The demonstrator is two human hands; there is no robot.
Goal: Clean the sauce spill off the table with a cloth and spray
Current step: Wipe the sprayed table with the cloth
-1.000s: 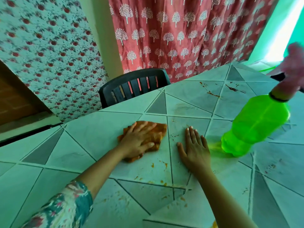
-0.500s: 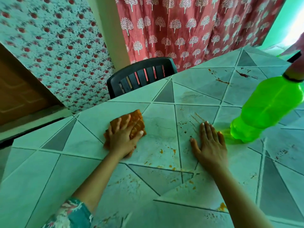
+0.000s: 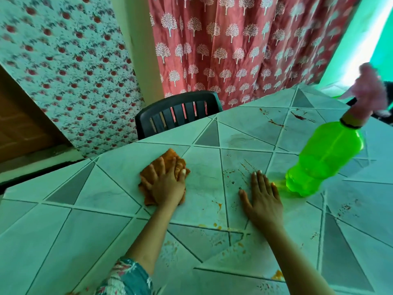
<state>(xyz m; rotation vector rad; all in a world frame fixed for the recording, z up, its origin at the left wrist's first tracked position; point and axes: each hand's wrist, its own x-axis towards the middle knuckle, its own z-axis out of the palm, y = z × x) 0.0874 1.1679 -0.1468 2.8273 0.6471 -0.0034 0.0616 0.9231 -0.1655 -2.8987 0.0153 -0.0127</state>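
Head view of a tiled bench [image 3: 89, 226] during wiping. The left hand [image 3: 165, 184] lies palm down, fingers spread, pressing flat on the orange cloth [image 3: 170, 158]; the cloth shows beyond the fingertips and at both sides of the hand, and the fingers do not curl round it. The right hand [image 3: 262, 199] rests flat and open on the bare bench, holding nothing, well to the right of the cloth. The green spray bottle [image 3: 325, 156] stands just right of the right hand's fingers, apart from them, its pink trigger head [image 3: 370, 94] uppermost. Orange sauce spots [image 3: 218, 225] lie between and below the two hands; darker streaks [image 3: 297, 117] mark the far bench. A black chair [image 3: 176, 111] stands at the far edge.
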